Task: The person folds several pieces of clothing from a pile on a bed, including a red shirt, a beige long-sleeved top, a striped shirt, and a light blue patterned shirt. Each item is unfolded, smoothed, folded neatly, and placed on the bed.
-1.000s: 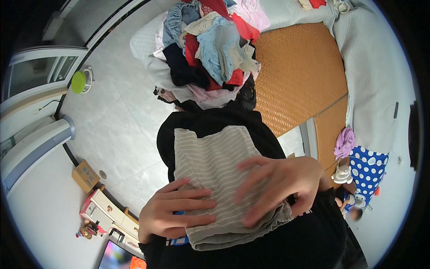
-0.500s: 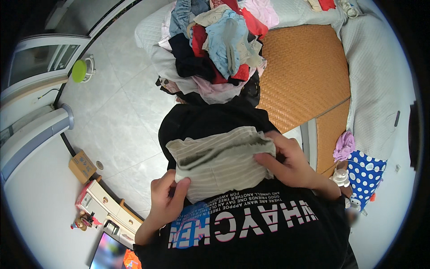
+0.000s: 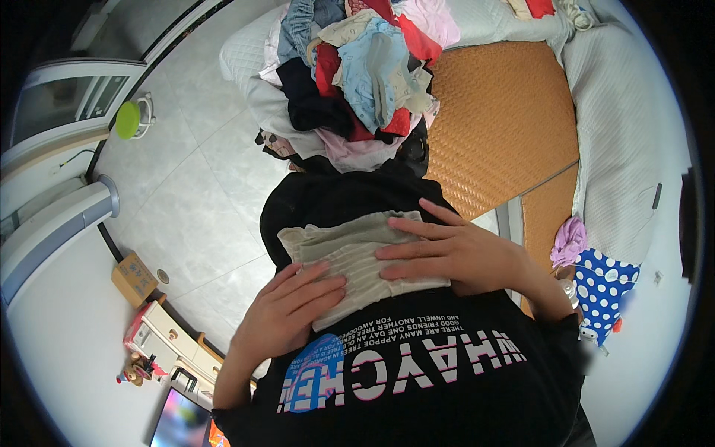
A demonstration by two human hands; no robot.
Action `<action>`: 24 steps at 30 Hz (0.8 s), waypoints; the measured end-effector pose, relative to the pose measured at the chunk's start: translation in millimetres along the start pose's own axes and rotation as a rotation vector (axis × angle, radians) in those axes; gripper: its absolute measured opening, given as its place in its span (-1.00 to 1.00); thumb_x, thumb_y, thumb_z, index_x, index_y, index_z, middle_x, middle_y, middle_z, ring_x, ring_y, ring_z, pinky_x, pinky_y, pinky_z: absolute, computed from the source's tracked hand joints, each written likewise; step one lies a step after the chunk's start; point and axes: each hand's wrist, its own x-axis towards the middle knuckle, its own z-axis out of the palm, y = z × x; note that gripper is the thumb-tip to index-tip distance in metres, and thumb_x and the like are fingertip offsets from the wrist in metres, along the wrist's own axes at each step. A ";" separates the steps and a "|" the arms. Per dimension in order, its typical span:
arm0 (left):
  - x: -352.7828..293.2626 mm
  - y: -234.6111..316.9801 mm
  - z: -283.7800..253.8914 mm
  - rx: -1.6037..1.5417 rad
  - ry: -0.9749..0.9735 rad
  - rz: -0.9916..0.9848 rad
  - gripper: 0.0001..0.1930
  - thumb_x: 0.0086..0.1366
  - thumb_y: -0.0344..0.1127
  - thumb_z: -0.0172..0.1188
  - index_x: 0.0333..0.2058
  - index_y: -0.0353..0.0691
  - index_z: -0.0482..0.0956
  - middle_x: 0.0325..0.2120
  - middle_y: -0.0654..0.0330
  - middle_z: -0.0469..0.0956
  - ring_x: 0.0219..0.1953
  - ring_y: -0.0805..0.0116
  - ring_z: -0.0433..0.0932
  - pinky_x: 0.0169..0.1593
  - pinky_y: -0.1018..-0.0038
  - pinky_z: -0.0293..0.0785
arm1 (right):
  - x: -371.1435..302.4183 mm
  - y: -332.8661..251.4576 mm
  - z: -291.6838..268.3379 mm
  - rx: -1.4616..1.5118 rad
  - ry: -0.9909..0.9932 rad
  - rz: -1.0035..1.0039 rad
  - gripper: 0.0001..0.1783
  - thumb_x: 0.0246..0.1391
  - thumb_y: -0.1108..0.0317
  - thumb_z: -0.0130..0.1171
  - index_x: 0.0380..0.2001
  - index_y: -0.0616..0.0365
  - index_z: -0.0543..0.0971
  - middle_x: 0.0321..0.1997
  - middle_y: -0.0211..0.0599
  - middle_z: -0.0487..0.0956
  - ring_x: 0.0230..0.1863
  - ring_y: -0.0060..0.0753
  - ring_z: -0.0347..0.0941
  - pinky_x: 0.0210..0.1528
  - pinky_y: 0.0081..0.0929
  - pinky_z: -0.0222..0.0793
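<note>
We see a pale striped cloth (image 3: 361, 279) folded into a compact band, lying across the black-clad lap (image 3: 335, 195) at the middle of the scene, just beyond the printed front of the black shirt (image 3: 462, 402). A plainer, darker strip shows along its far side. The left hand (image 3: 287, 309) rests palm down on the cloth's near left part; the right hand (image 3: 465, 257) lies over its right part, fingers spread and pointing left. Neither grip is closed round anything: both have their fingers extended flat on the fabric, and a narrow gap of stripes shows between them.

Farther off, we find a heap of clothes (image 3: 372, 71) on a pale quilted cover (image 3: 238, 63), with light blue, red and black pieces in it. To its right spreads a brown woven mat (image 3: 506, 119). Farther right and nearer, a purple cloth (image 3: 570, 242) lies beside a blue dotted cloth (image 3: 607, 287). At left, a green-topped stool (image 3: 128, 120) stands on the tiled floor (image 3: 201, 186), with a cardboard box (image 3: 134, 279) nearer us.
</note>
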 end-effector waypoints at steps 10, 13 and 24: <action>23.9 -63.9 -2.9 -0.533 0.156 0.045 -0.52 0.04 -0.43 0.19 0.01 -0.28 0.47 0.07 0.03 0.44 0.13 0.20 0.42 0.28 0.21 0.14 | 11.2 58.0 2.9 0.451 0.370 -0.094 -0.60 -0.04 0.35 0.17 -0.05 -0.03 0.57 0.15 -0.30 0.48 0.34 -0.17 0.18 0.38 0.27 -0.42; 62.0 -66.7 3.7 -0.899 0.651 -0.301 -0.73 0.28 -0.40 0.05 -0.05 -0.33 0.43 -0.19 0.16 0.47 -0.13 0.42 0.43 0.03 0.48 0.30 | 24.5 65.2 14.0 0.819 0.580 0.149 -0.61 0.19 0.22 -0.02 -0.04 0.28 0.49 -0.06 -0.22 0.53 -0.01 -0.39 0.43 0.17 -0.40 0.21; 188.4 -126.1 -8.4 -0.630 0.897 -0.072 -0.77 0.39 -0.38 -0.03 -0.03 -0.32 0.33 -0.23 0.17 0.43 -0.37 0.57 0.42 -0.30 0.62 0.38 | 60.7 112.3 -5.9 0.868 1.287 0.266 -0.65 0.27 0.20 0.03 -0.10 0.30 0.51 -0.25 -0.45 0.57 -0.25 -0.67 0.41 -0.14 -0.62 0.34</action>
